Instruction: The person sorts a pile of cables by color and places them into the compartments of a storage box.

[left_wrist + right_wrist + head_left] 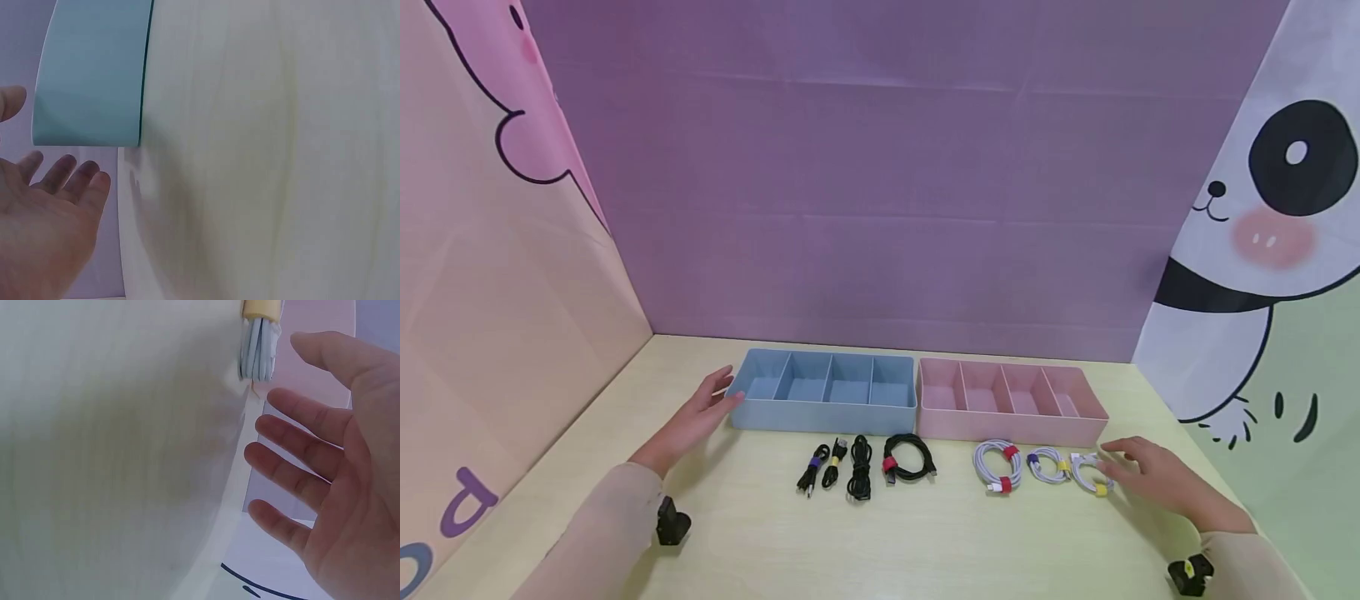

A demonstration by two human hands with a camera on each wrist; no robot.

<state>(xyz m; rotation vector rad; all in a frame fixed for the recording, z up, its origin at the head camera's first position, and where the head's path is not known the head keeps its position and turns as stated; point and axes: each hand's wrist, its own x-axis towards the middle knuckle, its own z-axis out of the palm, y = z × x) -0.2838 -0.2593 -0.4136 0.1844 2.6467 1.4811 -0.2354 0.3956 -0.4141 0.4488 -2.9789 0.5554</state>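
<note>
At the left end of the blue divided box [823, 417] is my left hand [696, 421], its fingers spread and loosely bent; in the left wrist view the hand [50, 219] holds nothing beside the box's end [90, 81]. My right hand [1157, 475] is at the rightmost coiled white cable [1088, 473], which has a yellow strap. The right wrist view shows that hand [356, 469] with fingers apart, close to the cable coil [257, 350] but not gripping it. Whether either hand touches is hard to tell.
A pink divided box [1011, 425] stands right of the blue one. In front lie several bundled black cables, including a ring with a red strap [889, 463], and two more white coils [997, 467]. Purple cloth [880, 183] rises behind the table.
</note>
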